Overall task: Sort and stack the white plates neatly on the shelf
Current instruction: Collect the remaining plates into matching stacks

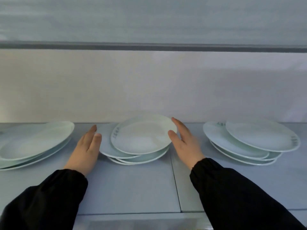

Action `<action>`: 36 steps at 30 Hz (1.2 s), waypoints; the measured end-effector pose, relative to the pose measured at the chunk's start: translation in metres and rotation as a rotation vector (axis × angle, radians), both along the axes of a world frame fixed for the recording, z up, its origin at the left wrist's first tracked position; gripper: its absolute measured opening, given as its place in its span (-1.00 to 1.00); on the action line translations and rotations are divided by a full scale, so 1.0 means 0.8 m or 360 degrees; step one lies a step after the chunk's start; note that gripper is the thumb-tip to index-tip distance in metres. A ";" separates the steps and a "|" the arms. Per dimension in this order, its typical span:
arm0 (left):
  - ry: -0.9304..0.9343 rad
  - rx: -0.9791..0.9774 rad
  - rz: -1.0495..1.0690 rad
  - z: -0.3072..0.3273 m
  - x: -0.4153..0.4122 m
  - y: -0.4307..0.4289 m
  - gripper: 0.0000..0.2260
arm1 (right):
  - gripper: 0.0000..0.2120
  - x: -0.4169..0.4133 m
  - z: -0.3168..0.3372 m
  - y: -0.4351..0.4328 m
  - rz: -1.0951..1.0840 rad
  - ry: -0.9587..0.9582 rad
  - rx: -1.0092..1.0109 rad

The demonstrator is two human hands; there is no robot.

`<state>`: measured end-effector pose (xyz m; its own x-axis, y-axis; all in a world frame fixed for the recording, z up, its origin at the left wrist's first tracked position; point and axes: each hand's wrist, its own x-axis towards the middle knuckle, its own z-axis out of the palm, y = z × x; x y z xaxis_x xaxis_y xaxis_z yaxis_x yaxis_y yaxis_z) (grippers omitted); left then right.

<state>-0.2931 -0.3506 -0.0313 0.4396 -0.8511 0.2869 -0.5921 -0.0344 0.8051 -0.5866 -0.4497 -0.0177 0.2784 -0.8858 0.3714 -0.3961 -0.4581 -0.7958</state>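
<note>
On the pale grey shelf (132, 188), the skewed middle pile of round white ceramic plates (141, 138) is flanked by the left hand (86, 146) and right hand (184, 141), fingers (177, 126) straight, nothing gripped, probably so it can be squared up.

**Dim, flat light, soft focus**

I see cool, even, rather dim light. Faint shadows sit under the plate stacks (141, 138) on the shelf (132, 188), and a broader one falls on the wall (249, 83) at right. Detail is soft throughout; the left stack (33, 143) looks smeared and stretched.
</note>
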 end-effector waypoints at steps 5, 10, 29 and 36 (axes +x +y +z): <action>0.0121 0.0190 -0.0030 -0.003 -0.012 -0.002 -0.57 | -0.43 0.017 -0.007 0.000 0.0177 0.0521 0.0132; 0.0199 0.0122 -0.0147 0.002 -0.008 -0.003 -0.41 | -0.38 0.024 -0.011 0.003 0.0154 0.0503 0.0177; -0.0038 0.0304 -0.0136 -0.005 -0.004 -0.017 -0.44 | -0.50 0.017 -0.007 0.002 0.0170 0.0256 0.0219; 0.0069 0.0229 -0.0251 0.000 -0.010 -0.009 -0.57 | -0.45 0.016 -0.008 0.001 0.0145 0.0303 0.0279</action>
